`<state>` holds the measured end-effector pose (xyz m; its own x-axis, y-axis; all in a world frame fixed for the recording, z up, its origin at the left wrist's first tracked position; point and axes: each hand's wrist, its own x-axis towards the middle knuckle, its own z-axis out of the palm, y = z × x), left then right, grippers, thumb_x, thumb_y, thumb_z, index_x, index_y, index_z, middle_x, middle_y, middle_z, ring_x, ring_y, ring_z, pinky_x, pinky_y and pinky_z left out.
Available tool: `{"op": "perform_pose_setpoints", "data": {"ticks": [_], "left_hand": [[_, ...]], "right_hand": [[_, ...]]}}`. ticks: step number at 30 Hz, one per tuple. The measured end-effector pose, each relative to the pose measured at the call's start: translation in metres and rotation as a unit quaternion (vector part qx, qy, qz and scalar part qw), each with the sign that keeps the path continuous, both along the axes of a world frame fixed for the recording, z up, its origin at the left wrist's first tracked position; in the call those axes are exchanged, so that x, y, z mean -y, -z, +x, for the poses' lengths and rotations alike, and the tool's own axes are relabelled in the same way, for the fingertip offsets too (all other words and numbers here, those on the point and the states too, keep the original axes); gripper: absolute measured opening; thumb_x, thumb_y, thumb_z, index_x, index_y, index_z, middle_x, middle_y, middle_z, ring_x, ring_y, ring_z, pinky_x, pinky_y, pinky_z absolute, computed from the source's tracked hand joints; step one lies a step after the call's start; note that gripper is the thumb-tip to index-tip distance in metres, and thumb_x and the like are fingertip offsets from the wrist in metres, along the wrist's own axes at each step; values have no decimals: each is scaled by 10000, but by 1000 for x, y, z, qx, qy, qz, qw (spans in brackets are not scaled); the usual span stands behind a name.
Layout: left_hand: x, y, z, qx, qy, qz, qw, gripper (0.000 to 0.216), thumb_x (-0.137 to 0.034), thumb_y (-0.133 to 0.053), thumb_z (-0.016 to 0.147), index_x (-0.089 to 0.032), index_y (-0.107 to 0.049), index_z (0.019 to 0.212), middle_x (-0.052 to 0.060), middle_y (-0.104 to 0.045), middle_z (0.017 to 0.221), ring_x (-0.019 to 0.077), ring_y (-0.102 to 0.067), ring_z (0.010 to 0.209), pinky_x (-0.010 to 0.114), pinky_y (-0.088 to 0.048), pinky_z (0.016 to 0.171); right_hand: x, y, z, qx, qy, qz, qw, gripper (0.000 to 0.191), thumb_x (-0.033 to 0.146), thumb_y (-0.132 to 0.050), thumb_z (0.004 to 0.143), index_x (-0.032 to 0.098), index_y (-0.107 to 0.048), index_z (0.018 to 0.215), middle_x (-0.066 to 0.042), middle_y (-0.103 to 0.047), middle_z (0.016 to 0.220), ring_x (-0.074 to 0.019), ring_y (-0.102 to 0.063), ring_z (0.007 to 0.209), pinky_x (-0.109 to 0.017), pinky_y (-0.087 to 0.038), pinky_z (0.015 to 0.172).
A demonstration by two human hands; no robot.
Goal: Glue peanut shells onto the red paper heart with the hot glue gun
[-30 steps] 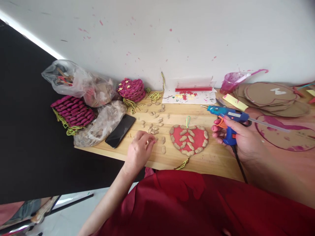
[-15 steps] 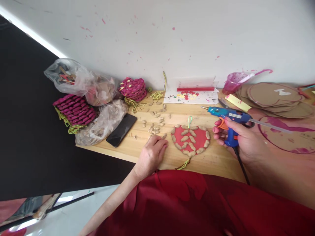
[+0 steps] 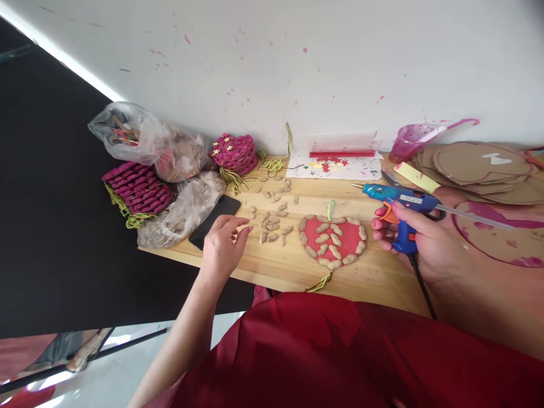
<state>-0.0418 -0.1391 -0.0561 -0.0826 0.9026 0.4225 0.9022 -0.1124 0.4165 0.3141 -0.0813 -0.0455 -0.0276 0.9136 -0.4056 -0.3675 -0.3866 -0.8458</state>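
My right hand [image 3: 425, 241] is wrapped round the grip of a blue hot glue gun [image 3: 402, 201], its nozzle pointing left and a clear glue stick sticking out of the back. In front of me lies a red heart [image 3: 348, 235] edged with peanuts, more peanuts forming a leaf-like pattern down its middle. A green loop tops it and a yarn tassel hangs at its lower tip. My left hand [image 3: 223, 243] hovers over the table's front edge, thumb and fingers apart with nothing between them. Loose peanuts [image 3: 272, 224] lie just right of it, and a black phone [image 3: 208, 226] is partly behind it.
Plastic bags [image 3: 182, 209] and magenta peanut-covered pieces [image 3: 138, 190] crowd the left. Along the wall are a paper [image 3: 297, 170] with star sequins, a pink-stained cup [image 3: 406, 141], a yellow strip [image 3: 416, 177] and stacked cardboard shapes [image 3: 463, 164].
My left hand has moved left from beside the heart to near the phone, and its fingers have opened. The glue gun stays in my right hand. The view has shifted slightly.
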Motion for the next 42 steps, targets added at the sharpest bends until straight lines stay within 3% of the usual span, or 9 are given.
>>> {"op": "perform_pose_setpoints", "data": {"ticks": [4, 11, 20, 24, 28, 33, 36, 42], "left_hand": [[1, 0, -14, 42, -24, -57, 997, 221, -316, -687, 865, -184, -761, 1026, 61, -671, 996, 124, -638, 692, 264, -567, 665], [2, 10, 6, 156, 40, -118, 980, 248, -273, -746, 798, -199, -762, 1035, 59, -681, 1022, 129, -663, 727, 271, -577, 680], [-15, 18, 31, 150, 74, -98, 981, 201, -235, -732, 812, -178, -760, 1003, 70, -689, 1053, 105, -639, 662, 256, -557, 641], [-21, 10, 46, 98, 89, -29, 991, 173, -304, -678, 902, -186, -759, 998, 59, -692, 1010, 97, -595, 627, 251, -526, 616], [-32, -1, 64, 30, 171, -20, 985, 187, -287, -620, 959, -186, -739, 855, 44, -694, 823, 163, -643, 760, 291, -523, 723], [-55, -6, 92, -39, 287, 8, 957, 172, -192, -564, 984, -184, -734, 1011, 71, -711, 926, 210, -635, 907, 352, -500, 838], [-67, -7, 106, -106, 343, 33, 933, 151, -203, -586, 985, -189, -737, 981, 70, -693, 905, 220, -591, 894, 367, -459, 828], [-83, -11, 123, -208, 405, 38, 889, 122, -234, -619, 979, -207, -735, 1000, 66, -685, 902, 240, -562, 919, 395, -369, 826]], "right_hand": [[0, -1, 0, 0, 5, -2, 1000, 199, 360, -806, 776, 175, -732, 779, -69, -688, 684, -147, -653, 548, -176, -460, 405], [-2, 0, 1, 18, -6, -4, 1000, 229, 388, -809, 776, 181, -714, 798, -67, -696, 701, -164, -674, 572, -186, -467, 407], [-1, -2, -2, 9, -5, 9, 1000, 276, 406, -837, 736, 169, -701, 771, -48, -697, 676, -143, -660, 551, -180, -452, 406], [0, -3, 0, 12, -12, 37, 999, 332, 468, -850, 722, 184, -691, 784, -25, -689, 673, -131, -652, 544, -182, -428, 420], [1, -4, 1, 38, -15, 79, 996, 354, 509, -830, 746, 189, -690, 806, -18, -687, 704, -128, -654, 551, -197, -424, 439], [3, -3, 2, 57, -26, 105, 992, 351, 513, -811, 780, 194, -676, 830, -16, -683, 724, -125, -645, 573, -223, -447, 475], [3, -3, 2, 60, -27, 105, 992, 323, 491, -793, 806, 192, -673, 825, -15, -678, 716, -124, -639, 575, -236, -460, 495], [1, -5, 2, 58, -22, 103, 993, 331, 492, -802, 796, 190, -670, 821, -14, -673, 699, -125, -625, 558, -242, -443, 479]]}}
